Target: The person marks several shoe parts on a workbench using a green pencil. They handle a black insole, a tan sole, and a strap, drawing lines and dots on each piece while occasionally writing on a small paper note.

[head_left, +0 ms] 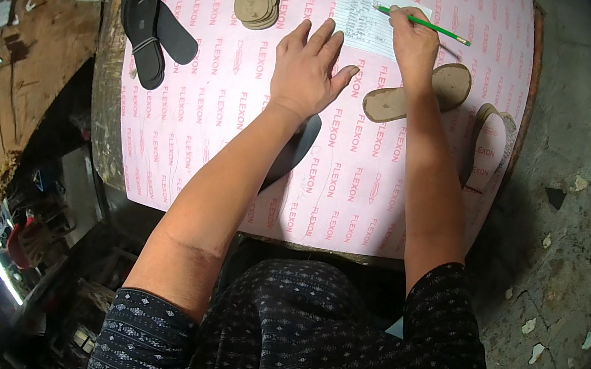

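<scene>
A green pencil [444, 32] is gripped in my right hand [413, 48], its tip touching or just above a lined sheet of paper [346, 31] covered in rows of handwriting. My left hand [304, 72] lies palm down with fingers spread, beside the paper's lower left corner. Both rest over a pink printed sheet [326, 181] that covers the table. Under my right forearm lies a brown insole [386, 105], partly hidden by the arm. A dark sole-shaped piece [302, 148] shows from beneath my left forearm.
A tied stack of brown insoles [255, 1] lies at the far edge. Tied black insoles [140, 19] sit at the left. More bundled insoles [488, 147] lie near the right edge. Wooden boards [41, 58] stand left; rough concrete floor [549, 258] lies right.
</scene>
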`<state>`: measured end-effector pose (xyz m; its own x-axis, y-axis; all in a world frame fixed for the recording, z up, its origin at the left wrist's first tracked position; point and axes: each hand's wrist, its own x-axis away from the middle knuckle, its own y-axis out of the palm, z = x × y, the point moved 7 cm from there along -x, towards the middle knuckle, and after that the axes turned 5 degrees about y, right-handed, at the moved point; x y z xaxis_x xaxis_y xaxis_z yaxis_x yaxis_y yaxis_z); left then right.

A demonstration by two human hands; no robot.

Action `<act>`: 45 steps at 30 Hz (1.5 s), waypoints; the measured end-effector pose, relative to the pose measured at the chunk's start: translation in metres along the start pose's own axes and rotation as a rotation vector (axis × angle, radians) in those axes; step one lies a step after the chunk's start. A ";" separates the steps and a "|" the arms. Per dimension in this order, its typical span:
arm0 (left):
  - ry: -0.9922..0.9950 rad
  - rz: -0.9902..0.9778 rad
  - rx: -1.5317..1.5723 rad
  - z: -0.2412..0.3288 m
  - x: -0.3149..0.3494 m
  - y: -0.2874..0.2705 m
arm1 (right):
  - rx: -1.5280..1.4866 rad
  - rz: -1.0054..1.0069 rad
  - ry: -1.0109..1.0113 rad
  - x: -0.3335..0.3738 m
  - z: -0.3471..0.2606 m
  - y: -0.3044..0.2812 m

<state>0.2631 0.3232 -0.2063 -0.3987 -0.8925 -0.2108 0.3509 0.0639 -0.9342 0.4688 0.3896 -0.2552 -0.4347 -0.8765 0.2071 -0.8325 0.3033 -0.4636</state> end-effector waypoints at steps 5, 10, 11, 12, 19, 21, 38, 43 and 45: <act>-0.004 -0.008 0.008 0.000 0.000 0.000 | 0.084 0.071 -0.189 0.003 -0.015 0.002; -0.007 -0.012 0.016 0.000 0.000 -0.001 | -0.007 0.274 -0.249 0.019 -0.014 -0.024; -0.007 -0.010 0.011 0.000 0.000 -0.001 | -0.111 0.203 -0.173 0.026 -0.004 -0.030; -0.008 -0.010 0.008 0.000 0.000 -0.001 | -0.018 0.152 -0.171 0.036 0.000 -0.036; -0.019 -0.018 0.023 -0.001 0.000 0.002 | -0.048 0.018 -0.258 0.147 0.016 -0.071; -0.010 -0.004 0.013 -0.001 0.001 0.002 | 0.109 -0.018 -0.330 0.161 0.011 -0.070; -0.179 -0.021 0.263 -0.005 0.157 -0.095 | 0.612 -0.274 0.047 0.232 0.063 -0.098; -0.238 -0.114 0.126 0.002 0.267 -0.118 | 0.566 -0.290 0.042 0.281 0.067 -0.097; -0.230 -0.103 0.106 0.001 0.275 -0.120 | 0.553 -0.241 0.025 0.272 0.056 -0.093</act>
<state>0.1123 0.0696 -0.1521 -0.2385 -0.9705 -0.0340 0.4100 -0.0689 -0.9095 0.4472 0.1020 -0.2034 -0.2693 -0.8854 0.3788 -0.6093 -0.1480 -0.7790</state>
